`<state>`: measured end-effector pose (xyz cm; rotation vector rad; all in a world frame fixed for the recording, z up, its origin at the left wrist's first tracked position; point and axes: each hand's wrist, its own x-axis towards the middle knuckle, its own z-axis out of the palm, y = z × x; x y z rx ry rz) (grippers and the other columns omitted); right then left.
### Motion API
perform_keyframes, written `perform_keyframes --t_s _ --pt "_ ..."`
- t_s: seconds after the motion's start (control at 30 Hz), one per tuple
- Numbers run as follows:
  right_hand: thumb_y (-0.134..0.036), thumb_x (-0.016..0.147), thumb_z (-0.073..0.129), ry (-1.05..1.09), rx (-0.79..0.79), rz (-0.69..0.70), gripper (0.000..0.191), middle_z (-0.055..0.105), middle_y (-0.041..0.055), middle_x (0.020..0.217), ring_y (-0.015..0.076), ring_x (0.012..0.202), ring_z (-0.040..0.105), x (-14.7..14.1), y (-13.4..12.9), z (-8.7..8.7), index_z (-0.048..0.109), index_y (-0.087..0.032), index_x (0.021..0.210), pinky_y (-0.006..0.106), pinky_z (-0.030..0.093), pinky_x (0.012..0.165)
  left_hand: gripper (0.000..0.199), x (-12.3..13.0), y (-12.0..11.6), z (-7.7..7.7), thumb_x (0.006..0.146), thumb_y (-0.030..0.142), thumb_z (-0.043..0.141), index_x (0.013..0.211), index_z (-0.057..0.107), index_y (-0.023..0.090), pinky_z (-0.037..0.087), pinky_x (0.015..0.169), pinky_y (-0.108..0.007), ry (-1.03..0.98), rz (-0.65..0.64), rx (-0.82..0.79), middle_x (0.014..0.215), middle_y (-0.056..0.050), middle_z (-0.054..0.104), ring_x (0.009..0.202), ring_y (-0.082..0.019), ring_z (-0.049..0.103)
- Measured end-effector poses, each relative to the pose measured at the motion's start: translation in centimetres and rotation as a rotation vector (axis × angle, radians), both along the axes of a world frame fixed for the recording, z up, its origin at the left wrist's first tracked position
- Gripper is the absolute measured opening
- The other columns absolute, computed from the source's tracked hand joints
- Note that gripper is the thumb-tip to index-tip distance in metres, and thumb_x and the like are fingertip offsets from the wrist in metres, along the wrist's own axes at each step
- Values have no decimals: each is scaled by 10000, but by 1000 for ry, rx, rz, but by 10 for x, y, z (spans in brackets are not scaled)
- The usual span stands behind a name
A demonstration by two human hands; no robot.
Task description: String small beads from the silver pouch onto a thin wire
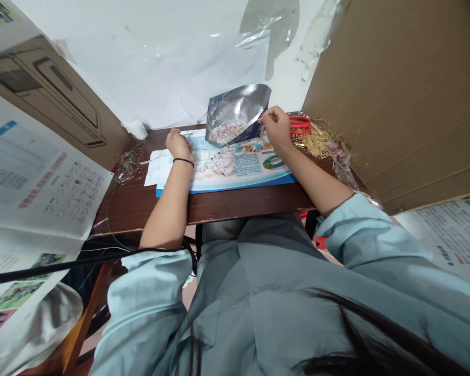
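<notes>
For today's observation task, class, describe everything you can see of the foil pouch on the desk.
The foil pouch is a flexible bag with a shiny silver inner lining and a dark blue printed outside, showing as a flap at its lower right. Its mouth gapes open, with small pale pink and white beads heaped in the bottom. It leans tilted up on a printed blue and white mat on a dark wooden desk. The fingertips of the person's right hand appear to touch its right edge.

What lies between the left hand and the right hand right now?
The head view shows an open foil pouch of small beads between the left hand and the right hand, standing on a printed mat.
</notes>
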<state>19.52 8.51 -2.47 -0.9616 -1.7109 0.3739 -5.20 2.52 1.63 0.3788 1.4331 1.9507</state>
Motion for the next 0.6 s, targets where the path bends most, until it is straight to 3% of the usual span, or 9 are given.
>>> perform_keyframes --t_s 0.17,0.3,0.43,0.53,0.6 --pt "-578 1036 364 52 1 -11 471 629 40 808 167 726 616 0 10 -3 651 -205 1040 360 522 711 293 -15 6 -4 1003 208 485 742 353 223 200 450 -216 -9 67 -61 548 101 257 420 -55 249" --pt "-552 1037 392 -112 -47 -83 445 632 45 818 176 751 625 6 14 -5 653 -192 1050 364 518 742 280 -21 6 -3 1036 194 410 763 353 223 179 424 -189 -66 69 -43 539 103 227 405 -39 224" --pt "-408 1032 454 -294 -151 -232 330 675 83 848 214 879 643 15 3 6 682 -169 1049 361 519 814 274 -17 1 3 1023 197 424 767 334 226 144 399 -187 -61 46 -4 550 104 208 398 -36 201" --pt "-300 981 537 -505 -280 -280 241 714 139 947 265 982 654 17 -10 14 713 -149 1045 381 517 848 266 -12 0 6 1013 255 463 770 359 223 144 394 -194 -16 -23 57 546 98 228 404 -43 202" --pt "-227 931 586 -647 -364 -296 211 720 175 1014 296 1022 657 16 -16 17 730 -119 1043 402 511 864 296 -10 0 5 999 344 528 766 391 223 170 396 -205 6 -140 81 538 92 240 412 -50 215"
